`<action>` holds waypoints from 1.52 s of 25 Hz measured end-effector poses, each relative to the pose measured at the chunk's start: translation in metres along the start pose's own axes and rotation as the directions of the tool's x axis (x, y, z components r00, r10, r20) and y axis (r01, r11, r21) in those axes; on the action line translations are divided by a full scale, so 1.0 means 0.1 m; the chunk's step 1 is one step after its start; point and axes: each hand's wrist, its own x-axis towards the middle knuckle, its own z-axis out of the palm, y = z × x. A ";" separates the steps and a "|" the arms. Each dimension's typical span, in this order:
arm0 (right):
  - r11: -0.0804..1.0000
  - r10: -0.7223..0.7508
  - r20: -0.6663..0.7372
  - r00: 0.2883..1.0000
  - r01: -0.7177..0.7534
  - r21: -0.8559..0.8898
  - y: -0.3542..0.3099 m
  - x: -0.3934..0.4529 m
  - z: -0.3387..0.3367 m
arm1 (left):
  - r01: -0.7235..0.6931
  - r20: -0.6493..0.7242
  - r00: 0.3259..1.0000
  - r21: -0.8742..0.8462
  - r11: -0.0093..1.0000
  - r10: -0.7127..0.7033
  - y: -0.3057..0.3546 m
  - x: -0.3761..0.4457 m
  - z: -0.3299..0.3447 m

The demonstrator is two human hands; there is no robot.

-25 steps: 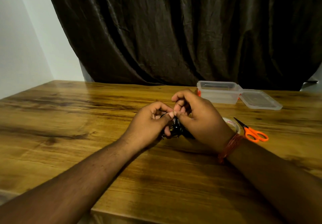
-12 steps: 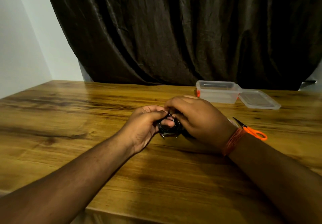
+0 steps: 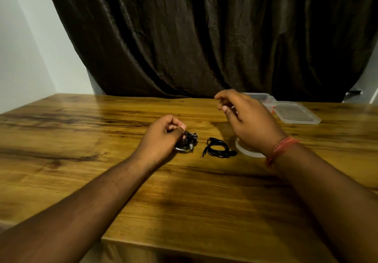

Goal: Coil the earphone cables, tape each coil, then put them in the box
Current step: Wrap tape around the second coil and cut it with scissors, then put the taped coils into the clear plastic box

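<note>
The left hand [image 3: 163, 138] grips a coiled earphone [image 3: 189, 142] on the wooden table [image 3: 184, 197]. Just right of it lies a loose black earphone cable [image 3: 217, 150]. The right hand [image 3: 248, 119] hovers, fingers relaxed, above the tape roll [image 3: 245, 150]. Beyond it sits the clear box [image 3: 268, 100], its lid [image 3: 296, 113] alongside.
</note>
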 end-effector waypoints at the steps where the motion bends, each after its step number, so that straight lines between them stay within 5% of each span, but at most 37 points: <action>1: 0.999 0.013 0.022 1.000 -0.012 -0.045 0.04 0.00 0.00 | 0.003 0.010 1.000 0.036 0.999 -0.003 -0.01 0.00 0.00; 10: 0.976 0.113 0.308 0.945 -0.047 -0.211 0.15 -0.05 0.08 | 0.004 -0.043 0.999 0.269 0.963 0.008 -0.12 0.08 0.03; 16: 0.965 0.119 0.383 0.916 -0.015 -0.263 0.20 -0.05 0.13 | 0.045 -0.032 0.999 0.241 0.969 -0.039 -0.14 0.11 0.03; 23: 0.957 0.131 0.352 0.927 -0.026 -0.289 0.25 -0.05 0.13 | 0.068 -0.100 0.994 0.131 0.989 -0.055 -0.26 0.20 0.01; 28: 0.932 0.226 0.241 0.944 -0.138 -0.334 0.13 -0.12 0.02 | -0.075 -0.125 0.986 0.257 0.963 0.110 -0.14 0.06 -0.03; 33: 0.885 0.316 0.236 0.919 -0.195 -0.423 -0.10 -0.31 -0.18 | -0.314 0.170 0.942 0.750 0.583 0.289 -0.11 -0.09 -0.19; 38: 0.851 0.407 0.323 0.854 -0.226 -0.474 -0.43 -0.64 -0.33 | -0.404 0.332 0.905 0.867 0.293 0.265 0.05 -0.54 -0.36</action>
